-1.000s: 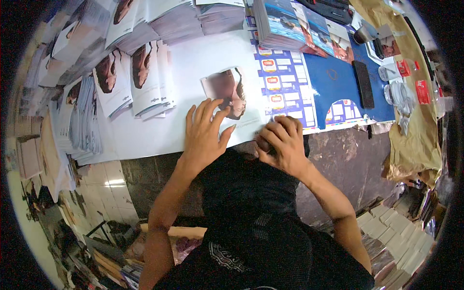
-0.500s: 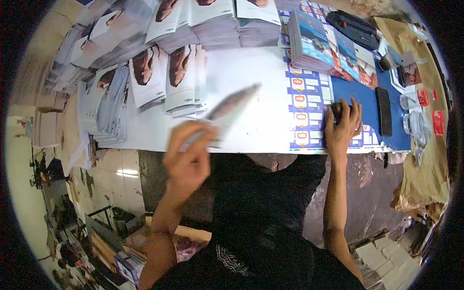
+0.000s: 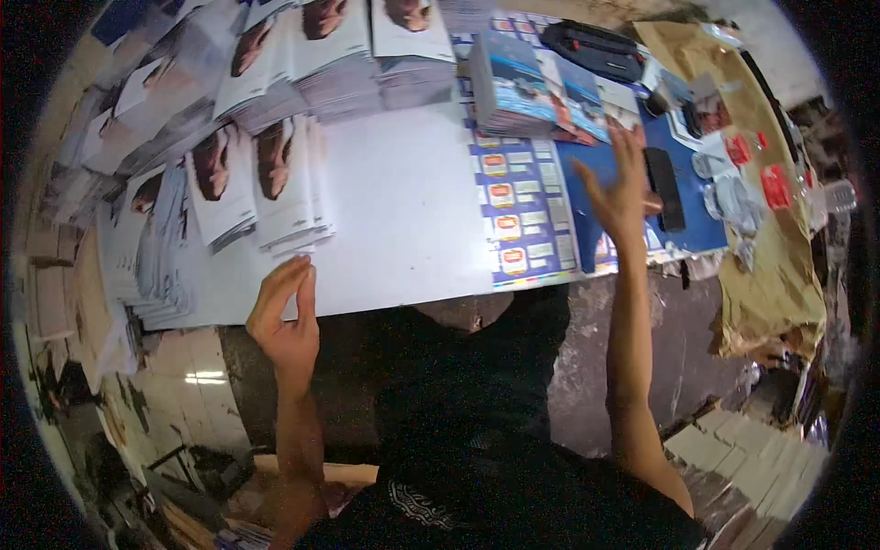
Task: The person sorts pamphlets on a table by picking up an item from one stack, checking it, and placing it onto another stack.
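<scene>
My left hand (image 3: 286, 316) is at the table's front left, thumb and fingertips pinched together at the lower edge of a booklet (image 3: 278, 174). This booklet, white with a brown picture on its cover, tops a small fanned pile. Another small pile of the same booklets (image 3: 213, 174) lies just left of it. Over the blue mat (image 3: 587, 197) on the right, my right hand (image 3: 619, 202) is open with fingers spread, and I see nothing held in it. Its fingertips come close to the flat booklets with a blue-and-red cover (image 3: 584, 103).
Tall stacks of white booklets (image 3: 335, 78) line the back and left of the white table (image 3: 403, 202). A thick stack with a blue cover (image 3: 513, 87), a black pouch (image 3: 594, 50), a black oblong object (image 3: 665, 188) and clear plastic bottles (image 3: 733, 203) stand on the right.
My left hand has carried a booklet leftward to the small pile. My right hand has lifted off a dark round object and opened, reaching farther over the mat. The whole view has shifted.
</scene>
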Available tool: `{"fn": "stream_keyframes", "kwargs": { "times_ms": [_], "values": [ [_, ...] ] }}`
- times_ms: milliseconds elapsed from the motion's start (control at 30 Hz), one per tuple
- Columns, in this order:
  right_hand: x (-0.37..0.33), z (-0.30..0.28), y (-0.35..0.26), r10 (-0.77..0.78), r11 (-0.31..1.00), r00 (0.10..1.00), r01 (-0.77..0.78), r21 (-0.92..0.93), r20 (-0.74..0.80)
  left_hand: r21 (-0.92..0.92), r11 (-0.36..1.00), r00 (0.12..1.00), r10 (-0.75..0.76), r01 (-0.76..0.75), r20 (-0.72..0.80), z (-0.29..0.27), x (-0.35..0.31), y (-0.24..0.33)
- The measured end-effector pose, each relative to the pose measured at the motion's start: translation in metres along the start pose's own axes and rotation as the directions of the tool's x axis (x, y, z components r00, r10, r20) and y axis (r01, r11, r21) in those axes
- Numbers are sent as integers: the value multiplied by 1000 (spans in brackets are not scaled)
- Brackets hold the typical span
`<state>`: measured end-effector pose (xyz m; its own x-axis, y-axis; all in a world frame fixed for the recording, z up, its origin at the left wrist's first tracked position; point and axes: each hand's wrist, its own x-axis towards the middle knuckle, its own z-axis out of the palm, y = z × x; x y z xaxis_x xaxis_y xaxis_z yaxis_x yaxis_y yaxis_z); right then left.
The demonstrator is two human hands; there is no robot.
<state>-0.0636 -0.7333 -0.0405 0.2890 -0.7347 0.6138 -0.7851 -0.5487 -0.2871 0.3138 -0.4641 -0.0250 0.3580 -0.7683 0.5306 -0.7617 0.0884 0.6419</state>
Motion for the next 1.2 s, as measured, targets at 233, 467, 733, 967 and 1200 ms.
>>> {"fn": "stream_keyframes", "kwargs": {
  "times_ms": [233,467,733,967,1200],
  "values": [
    [55,65,-38,-4,985,964,-43,168,266,-405,893,980,-168,198,107,46,-19,44],
    [-3,60,-59,-165,971,982,146,187,91,-435,817,923,-293,378,250,62,-26,53],
    [-42,13,-120,-205,875,975,141,463,91,-690,311,739,-455,654,497,84,-20,19],
    [-113,-16,-143,-75,828,957,-95,552,279,-486,659,817,-422,574,393,77,-17,23],
    [-94,-14,-94,170,-77,629,-759,647,758,-494,663,820,-370,563,437,70,-2,35]
  ]
}}
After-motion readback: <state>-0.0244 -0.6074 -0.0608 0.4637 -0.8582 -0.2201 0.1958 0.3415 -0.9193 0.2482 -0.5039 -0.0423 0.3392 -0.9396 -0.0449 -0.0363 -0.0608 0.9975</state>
